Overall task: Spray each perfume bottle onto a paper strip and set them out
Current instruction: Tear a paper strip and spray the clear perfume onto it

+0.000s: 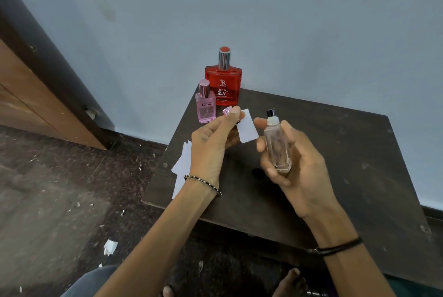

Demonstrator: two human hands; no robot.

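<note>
Two hands hold clear bottle [278, 143] and paper strip [248, 126].

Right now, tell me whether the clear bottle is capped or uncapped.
Uncapped. The clear bottle, held nearly upright in the right hand, shows its bare white and black spray nozzle with no cap over it.

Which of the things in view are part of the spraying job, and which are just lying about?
In the job: clear bottle in right hand; paper strip in left hand; pink bottle; red bottle; spare strips.

Lying about: paper scraps on floor; door.
</note>
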